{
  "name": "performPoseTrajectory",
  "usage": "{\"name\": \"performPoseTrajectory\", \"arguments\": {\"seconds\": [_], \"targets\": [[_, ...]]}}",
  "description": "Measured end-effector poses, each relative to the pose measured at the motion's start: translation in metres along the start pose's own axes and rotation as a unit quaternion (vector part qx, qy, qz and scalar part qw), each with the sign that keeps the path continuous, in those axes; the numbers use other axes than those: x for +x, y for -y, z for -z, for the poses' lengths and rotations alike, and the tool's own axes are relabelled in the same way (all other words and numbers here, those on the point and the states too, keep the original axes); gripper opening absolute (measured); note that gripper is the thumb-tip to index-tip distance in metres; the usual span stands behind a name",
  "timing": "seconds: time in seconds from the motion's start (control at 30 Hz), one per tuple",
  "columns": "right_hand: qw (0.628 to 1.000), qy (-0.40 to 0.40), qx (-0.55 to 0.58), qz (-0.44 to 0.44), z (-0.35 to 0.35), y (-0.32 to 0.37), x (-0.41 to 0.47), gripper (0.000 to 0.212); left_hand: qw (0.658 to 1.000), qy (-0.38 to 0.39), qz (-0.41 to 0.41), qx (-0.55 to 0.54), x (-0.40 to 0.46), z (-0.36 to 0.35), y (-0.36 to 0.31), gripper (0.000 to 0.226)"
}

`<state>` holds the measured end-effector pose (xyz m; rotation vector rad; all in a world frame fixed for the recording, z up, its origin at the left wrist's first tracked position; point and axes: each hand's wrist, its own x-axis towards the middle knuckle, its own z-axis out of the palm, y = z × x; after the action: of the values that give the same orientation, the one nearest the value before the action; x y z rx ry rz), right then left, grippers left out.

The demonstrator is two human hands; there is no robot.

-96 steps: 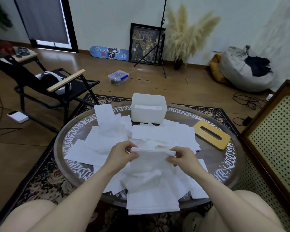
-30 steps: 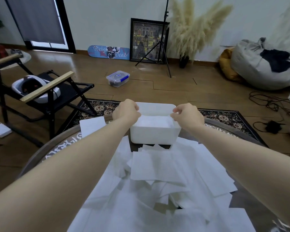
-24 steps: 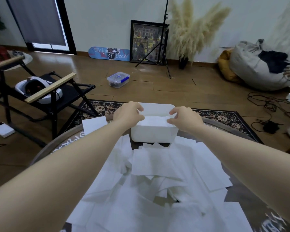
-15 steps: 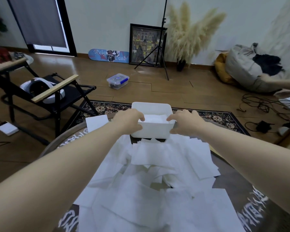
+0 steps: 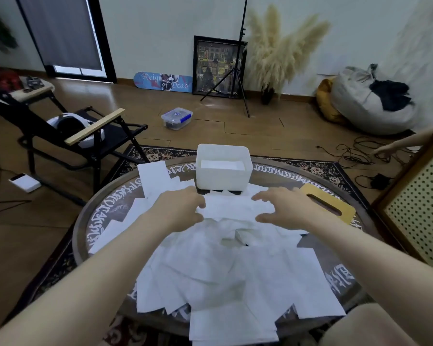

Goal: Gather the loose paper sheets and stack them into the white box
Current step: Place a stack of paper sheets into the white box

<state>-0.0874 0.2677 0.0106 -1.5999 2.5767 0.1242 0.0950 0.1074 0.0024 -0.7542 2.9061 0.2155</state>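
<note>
Round counter [image 5: 105, 206] littered with loose paper sheets [image 5: 225, 265], white box [image 5: 223, 171] just beyond both grips: left hand [image 5: 183, 208] and right hand [image 5: 283, 208] spread at one sheet's [image 5: 235, 208] ends; light, floppy, slippery, so probably pinch opposite edges.

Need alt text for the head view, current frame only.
Two bare hands, left hand and right hand, reach over a heap of loose paper sheets on a round table, at either end of one sheet. Behind stands the white box, paper inside; a wooden lid lies right.
</note>
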Motion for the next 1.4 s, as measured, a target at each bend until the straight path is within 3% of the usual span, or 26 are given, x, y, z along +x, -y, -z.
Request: {"name": "performPoseTrajectory", "arguments": {"seconds": [0.37, 0.77, 1.03, 1.27, 1.4], "targets": [[0.999, 0.03, 0.037, 0.008, -0.054, 0.015, -0.076, 0.053, 0.999, 0.044, 0.0, 0.01, -0.063, -0.024, -0.023, 0.038], [0.989, 0.018, 0.125, 0.08, -0.072, 0.041, -0.073, 0.047, 0.995, 0.088, 0.018, -0.043, -0.081, -0.048, -0.002, 0.04], [0.985, -0.013, 0.145, 0.089, -0.077, 0.054, -0.059, 0.013, 0.993, 0.086, 0.009, -0.084, -0.077, -0.054, -0.004, 0.039], [0.936, -0.121, 0.33, 0.018, -0.071, 0.051, -0.054, 0.01, 0.963, 0.067, -0.001, -0.262, -0.068, -0.059, -0.019, 0.05], [0.893, -0.171, 0.416, -0.003, -0.064, 0.05, -0.055, 0.011, 0.94, 0.035, -0.012, -0.339, -0.058, -0.065, -0.027, 0.031]]}}
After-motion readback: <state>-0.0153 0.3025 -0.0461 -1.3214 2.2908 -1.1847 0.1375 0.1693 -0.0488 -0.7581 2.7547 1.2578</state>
